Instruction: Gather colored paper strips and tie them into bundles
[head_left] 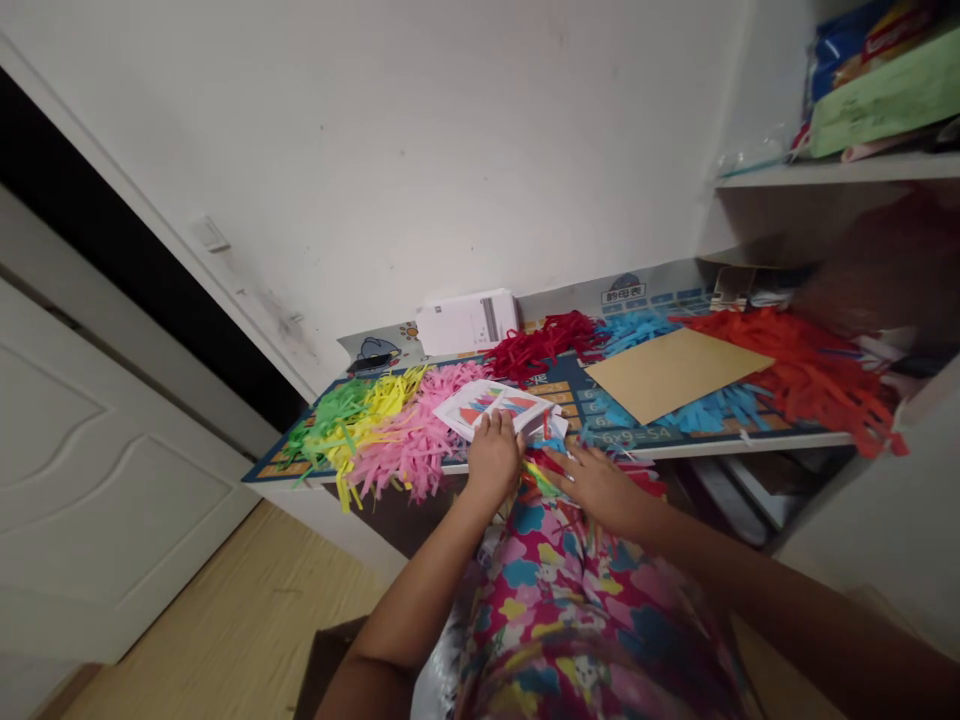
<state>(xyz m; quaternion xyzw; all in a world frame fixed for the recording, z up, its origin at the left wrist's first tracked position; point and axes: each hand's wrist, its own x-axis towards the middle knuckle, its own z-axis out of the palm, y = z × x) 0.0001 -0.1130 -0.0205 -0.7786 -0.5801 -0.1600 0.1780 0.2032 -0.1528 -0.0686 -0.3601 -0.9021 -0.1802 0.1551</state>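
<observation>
A white paper piece (465, 405) with a printed or drawn coloured pattern lies at the table's near edge. Over its near side bend the fingers of my left hand (496, 458), closed on that edge; the thumb's grip is partly hidden. My right hand (600, 488) is palm down just to the right, its fingers spread over mixed coloured paper strips (544, 475) at the table edge and my lap. Left of the paper are heaps of pink (405, 445), yellow (386, 405) and green shredded paper strips (322, 420).
Behind lie dark red strips (547, 345) and a white box (469, 322) against the wall. A tan card (675, 375) rests on blue strips (712, 408), beside orange-red strips (817, 370). A black phone-like object (373, 364) sits back left. Shelves (840, 172) stand at right.
</observation>
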